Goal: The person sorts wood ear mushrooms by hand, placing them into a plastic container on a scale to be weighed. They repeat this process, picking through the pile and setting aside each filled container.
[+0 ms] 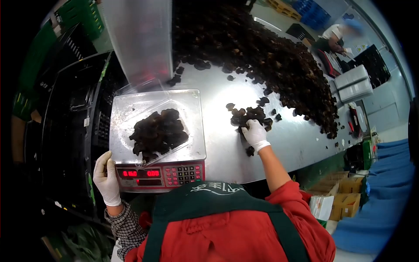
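Dark mushroom-like pieces (160,133) sit in a loose mound on the worker's left, in a clear plastic tray (185,121) set at an angle on the metal plate of a scale (122,107). The red-lit display (142,173) along the scale's near edge reads 0.160 and 0.00, with a keypad (185,174) just beside it.

Out on the shiny metal table (222,159), to the right of the scale, the worker's right hand (255,134), in a white glove, reaches down onto a small cluster (239,117) of the same pieces. Its fingers are bent against them; from here I cannot tell whether they have closed on any. A few stray bits lie around the cluster, one of them near the wrist.

The left hand (106,179), gloved too, is by the scale's near left corner, fingers curled upward and the thumb close to them. Whether it grips anything I cannot tell.

Beyond the scale rises a tall stack of clear trays (139,35), and a great heap (266,52) of the dark pieces spreads across the far part of the table. Black crates (65,126) stand at the left. At the far right, a co-worker (336,37) in a blue cap bends near a second scale (330,63), with white trays (352,83) close by.
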The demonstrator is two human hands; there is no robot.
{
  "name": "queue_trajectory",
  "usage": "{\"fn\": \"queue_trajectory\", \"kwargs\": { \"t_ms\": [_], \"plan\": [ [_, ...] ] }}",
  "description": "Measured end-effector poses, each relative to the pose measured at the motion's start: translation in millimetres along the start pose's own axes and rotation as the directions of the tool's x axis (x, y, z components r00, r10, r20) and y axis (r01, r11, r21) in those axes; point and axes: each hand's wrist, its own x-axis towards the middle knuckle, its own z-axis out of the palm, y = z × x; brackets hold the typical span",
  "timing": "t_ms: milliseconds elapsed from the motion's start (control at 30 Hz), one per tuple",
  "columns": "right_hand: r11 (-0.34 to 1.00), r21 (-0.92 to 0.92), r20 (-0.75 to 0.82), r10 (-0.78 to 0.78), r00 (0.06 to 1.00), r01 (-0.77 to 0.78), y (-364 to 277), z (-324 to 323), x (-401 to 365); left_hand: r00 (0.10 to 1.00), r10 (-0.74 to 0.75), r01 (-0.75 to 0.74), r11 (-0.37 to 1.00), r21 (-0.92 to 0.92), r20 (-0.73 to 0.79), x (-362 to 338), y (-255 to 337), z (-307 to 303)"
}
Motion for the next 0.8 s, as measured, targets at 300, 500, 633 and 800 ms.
{"fn": "queue_trajectory", "kwargs": {
  "t_ms": [300,500,633,800],
  "plan": [
    [0.527,0.829,0.031,-0.378,0.925,0.188,-125,-82,-6,0.996,-0.028,0.029,1.0,0.002,-0.083,-2,7,-10],
    [0.594,0.582,-0.087,-0.634,0.769,0.555,-206,-88,-3,0.992,0.105,-0.102,0.994,0.043,-0.074,-2,26,-9],
    [0.551,0.763,-0.087,-0.43,0.899,0.338,-166,-116,12,0.988,0.016,-0.021,0.999,-0.031,-0.157,-17,9,-49],
    [0.682,0.7,0.1,-0.39,0.915,0.214,-130,-101,6,0.981,0.072,-0.084,0.995,-0.061,-0.178,-21,9,-52]
  ]
}}
